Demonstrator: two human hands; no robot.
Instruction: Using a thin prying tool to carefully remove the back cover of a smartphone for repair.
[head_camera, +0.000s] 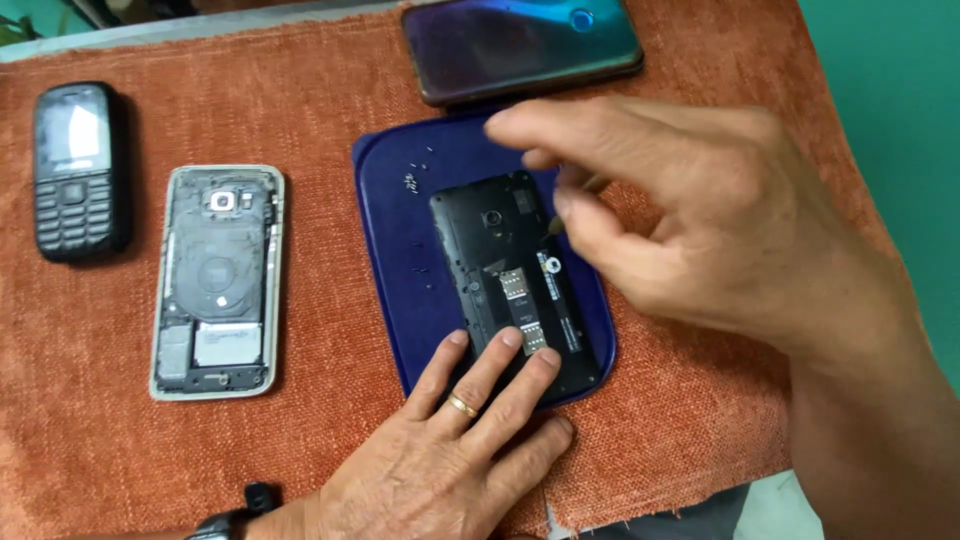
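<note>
Your left hand, fingers spread flat, pins the open-backed black phone on the dark blue plastic tray. The phone's long axis runs from 11 to 5 o'clock. Your right hand, at its 3 o'clock, pinches a thin tool onto its upper edge.

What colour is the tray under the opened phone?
Dark blue tray, seen best in the head view.

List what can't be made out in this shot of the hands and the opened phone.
- Tool tip: head view, right hand covers nearly all of it.
- Opened black phone: lower end under the left hand fingers.
- Tiny screws on the blue tray: too small to count.
- Dark smartphone: cut by the top edge.
</note>
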